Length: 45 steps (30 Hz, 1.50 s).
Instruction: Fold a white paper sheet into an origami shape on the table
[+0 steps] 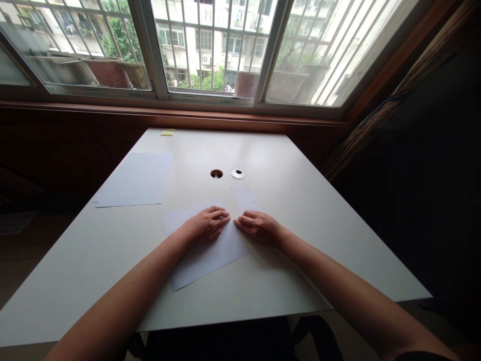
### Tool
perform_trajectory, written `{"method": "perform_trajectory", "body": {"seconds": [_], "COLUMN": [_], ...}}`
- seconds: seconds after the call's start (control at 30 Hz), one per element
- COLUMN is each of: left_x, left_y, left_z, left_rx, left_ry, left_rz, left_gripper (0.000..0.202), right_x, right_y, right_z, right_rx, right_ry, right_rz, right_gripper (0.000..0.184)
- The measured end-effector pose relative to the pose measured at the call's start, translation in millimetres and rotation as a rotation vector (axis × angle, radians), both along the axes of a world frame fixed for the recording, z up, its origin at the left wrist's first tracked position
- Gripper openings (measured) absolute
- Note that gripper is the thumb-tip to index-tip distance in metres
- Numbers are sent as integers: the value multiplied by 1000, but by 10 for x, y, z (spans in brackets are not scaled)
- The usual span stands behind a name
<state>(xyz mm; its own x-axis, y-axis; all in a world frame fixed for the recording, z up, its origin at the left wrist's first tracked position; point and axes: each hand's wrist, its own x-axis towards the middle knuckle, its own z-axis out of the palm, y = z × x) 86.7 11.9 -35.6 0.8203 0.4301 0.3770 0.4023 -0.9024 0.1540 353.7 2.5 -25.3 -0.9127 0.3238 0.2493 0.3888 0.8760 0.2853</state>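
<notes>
A white sheet of paper (205,258) lies on the white table (300,240) in front of me, turned at an angle. My left hand (208,223) rests on its upper part, fingers together and pressed flat on the paper. My right hand (257,226) lies at the sheet's right corner, fingers together and pointing left, fingertips nearly touching those of the left hand. A small folded flap or piece of paper (245,197) shows just beyond my right hand. Neither hand lifts anything.
A second white sheet (135,179) lies at the table's left. A round cable hole (216,174) and its loose cap (237,174) sit mid-table. A yellow sticky note (167,133) is at the far edge, below the barred window.
</notes>
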Motion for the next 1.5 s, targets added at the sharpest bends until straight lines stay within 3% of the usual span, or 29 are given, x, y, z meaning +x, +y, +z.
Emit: {"method": "perform_trajectory", "body": {"seconds": [0.8, 1.17, 1.5], "left_x": [-3, -8, -8], "left_y": [8, -3, 6], "left_z": [-54, -57, -70], "left_rx": [-2, -6, 26], "left_ry": [-6, 12, -16], "left_rz": [26, 25, 14], "left_gripper": [43, 46, 45], "right_x": [-12, -126, -323], "right_y": [-74, 61, 212], "right_z": [-27, -21, 221], "right_rx": [-5, -328, -415], "right_ry": [62, 358, 114], "right_rz": [-27, -177, -243], "right_gripper": [26, 18, 17]}}
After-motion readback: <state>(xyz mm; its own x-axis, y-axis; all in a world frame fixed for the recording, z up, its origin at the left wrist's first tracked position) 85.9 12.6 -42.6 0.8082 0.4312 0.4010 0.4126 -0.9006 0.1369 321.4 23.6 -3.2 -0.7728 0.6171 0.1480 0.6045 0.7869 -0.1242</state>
